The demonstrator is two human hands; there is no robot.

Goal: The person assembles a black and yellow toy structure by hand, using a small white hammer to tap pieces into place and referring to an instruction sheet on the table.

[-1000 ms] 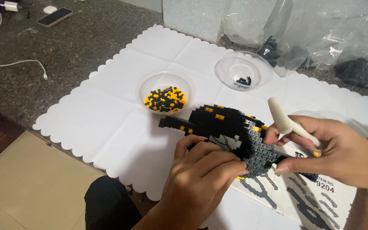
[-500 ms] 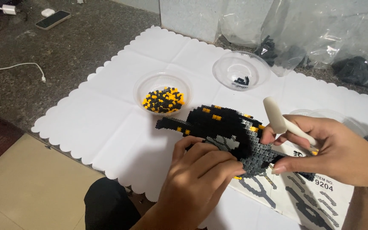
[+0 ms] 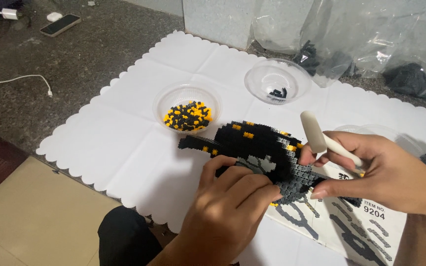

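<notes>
Now the left hand [image 3: 232, 197] presses its fingers flat on the black brick model [image 3: 260, 148], gripping nothing. The right hand [image 3: 371, 172] is closed around a white tool [image 3: 321, 140]. Pressing too hard could snap the thin left tip off.

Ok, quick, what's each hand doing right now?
Left hand: curled over the black and grey brick model, fingers on it.
Right hand: closed on a white tool, thumb against the model.
</notes>
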